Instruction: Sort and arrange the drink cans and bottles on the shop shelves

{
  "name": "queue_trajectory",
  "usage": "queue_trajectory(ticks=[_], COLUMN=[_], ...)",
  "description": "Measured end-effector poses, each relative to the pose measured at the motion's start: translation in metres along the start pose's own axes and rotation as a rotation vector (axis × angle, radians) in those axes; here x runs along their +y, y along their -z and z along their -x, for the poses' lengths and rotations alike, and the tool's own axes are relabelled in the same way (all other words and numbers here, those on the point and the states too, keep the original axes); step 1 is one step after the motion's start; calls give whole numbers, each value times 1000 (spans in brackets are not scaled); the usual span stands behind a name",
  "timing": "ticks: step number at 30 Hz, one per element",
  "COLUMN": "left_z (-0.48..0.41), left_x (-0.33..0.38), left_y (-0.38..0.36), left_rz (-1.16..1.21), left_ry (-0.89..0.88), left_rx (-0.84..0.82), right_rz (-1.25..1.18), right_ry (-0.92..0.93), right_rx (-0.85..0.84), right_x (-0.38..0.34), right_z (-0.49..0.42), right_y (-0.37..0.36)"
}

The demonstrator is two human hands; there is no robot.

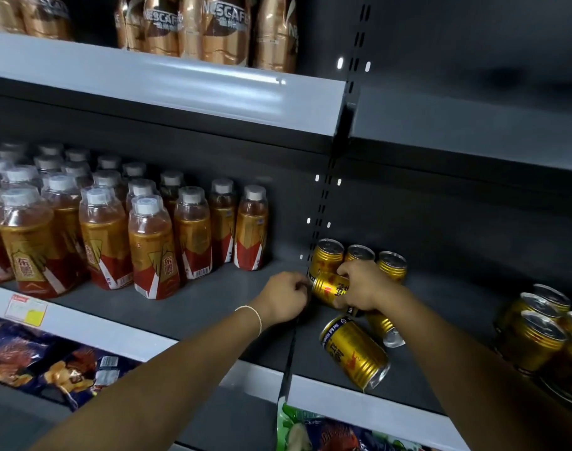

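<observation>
The gold can (330, 288) hangs tilted just above the middle shelf (213, 301). The right hand (364, 284) grips its body. The left hand (286, 297) curls at its top end, though I cannot tell if it holds the rim. It is best turned upright and seated label-forward before the standing cans (359, 254) at 12 o'clock. The fallen cans (356, 349) at 5 o'clock could follow.

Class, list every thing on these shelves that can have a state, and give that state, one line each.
Held can: tilted, gripped by the right hand.
Left hand: curled at that can's end; grip unclear.
Three rear cans: upright.
Two front cans: lying on their sides.
Right-side cans: standing, bunched.
Orange bottles: upright, capped.
Coffee bottles: upright.
</observation>
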State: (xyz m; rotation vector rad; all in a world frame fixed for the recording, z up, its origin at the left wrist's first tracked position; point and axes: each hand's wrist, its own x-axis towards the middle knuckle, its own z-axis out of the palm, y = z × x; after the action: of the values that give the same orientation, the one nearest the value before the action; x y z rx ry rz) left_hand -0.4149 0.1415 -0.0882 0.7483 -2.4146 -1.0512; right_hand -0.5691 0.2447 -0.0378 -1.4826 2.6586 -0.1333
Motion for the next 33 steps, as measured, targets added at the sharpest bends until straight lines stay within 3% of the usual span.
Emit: queue_trajectory(ticks=[8,12,15,19,28,33], left_z=[-10,-15,-17,-19,-31,-40], left_x=[-8,-4,2,5,6,8], left_y=[1,7,15,17,15,12], left_rz=[139,443,756,851,550,384], left_ry=[52,243,404,448,240,119], left_rx=[33,45,-66,44,144,115], right_rz=[-287,-485,-651,-785,-858,-821], right_ry=[-34,-62,-81,-66,-54,-104], right_rx=[37,54,63,114,157,325], right_x=[-9,-16,-21,-25,-12,6], right_z=[-2,1,4,8,12,16], right_y=[-8,-13,-16,-22,-23,-18])
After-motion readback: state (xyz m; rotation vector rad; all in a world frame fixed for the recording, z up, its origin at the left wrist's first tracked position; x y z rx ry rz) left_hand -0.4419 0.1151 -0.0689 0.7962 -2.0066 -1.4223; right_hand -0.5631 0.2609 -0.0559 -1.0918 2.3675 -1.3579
